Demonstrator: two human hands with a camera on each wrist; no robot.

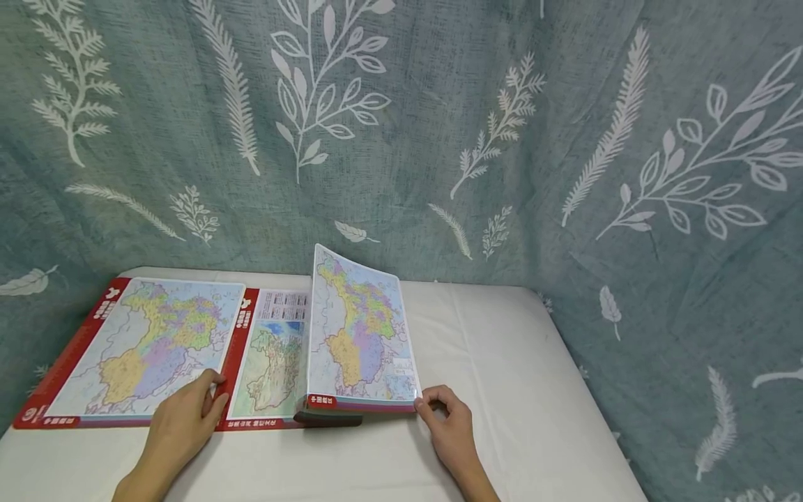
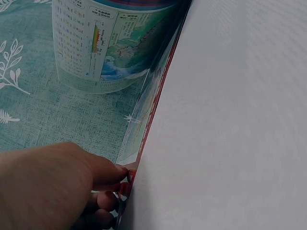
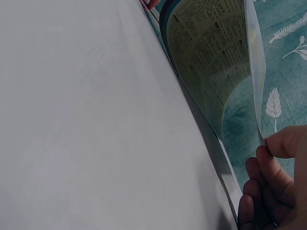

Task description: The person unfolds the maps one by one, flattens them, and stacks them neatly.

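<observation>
Two large printed maps lie side by side in the head view. The left map [image 1: 188, 335] is flat, with a red strip down its left side. Beside it, the second map [image 1: 276, 369] shows a green relief panel and a red strip, while its right part [image 1: 364, 328] curls up and over, showing a colourful political map. My left hand [image 1: 185, 415] rests its thumb and index fingertips on the second map's red strip, near the front edge. My right hand [image 1: 452, 422] pinches the curled part's near right corner between thumb and index finger. In the right wrist view, text covers the curl's inner side [image 3: 211, 57].
Both maps lie on a white-covered table [image 1: 533, 432]. Behind it and along the right hangs a teal cloth [image 1: 414, 139] with white leaf prints.
</observation>
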